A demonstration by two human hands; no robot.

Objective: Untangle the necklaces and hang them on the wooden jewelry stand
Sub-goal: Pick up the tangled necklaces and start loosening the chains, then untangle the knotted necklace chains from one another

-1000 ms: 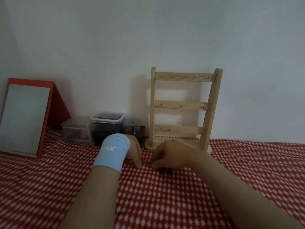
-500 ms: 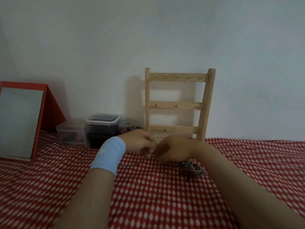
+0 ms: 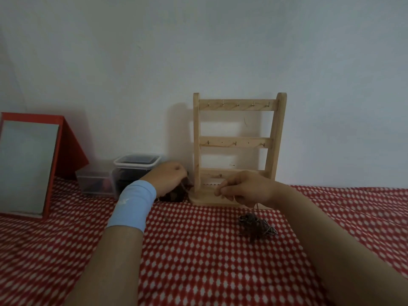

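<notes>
Right grip (image 3: 245, 188) is raised in front of the base of the wooden jewelry stand (image 3: 196, 140), thumb and forefinger closed in a pinch on a fine chain (image 3: 256, 206). The chain drops straight down from the pinch to the tangled necklaces (image 3: 257, 225), a dark clump lying on the red-and-white cloth (image 3: 198, 250), just below and slightly right of that grip, in front of the stand. Left grip (image 3: 170, 178), with a light blue wristband (image 3: 132, 206), sits just left of the stand's left post, fingers curled in. It seems to pinch a thin strand (image 3: 185, 187) running down from the fingertips. Dark shape under it, cannot tell what. The stand's hooks are bare. Further left along the wall are a lidded clear box (image 3: 136, 164), a smaller clear box (image 3: 95, 182) and a red-framed mirror (image 3: 26, 166).
</notes>
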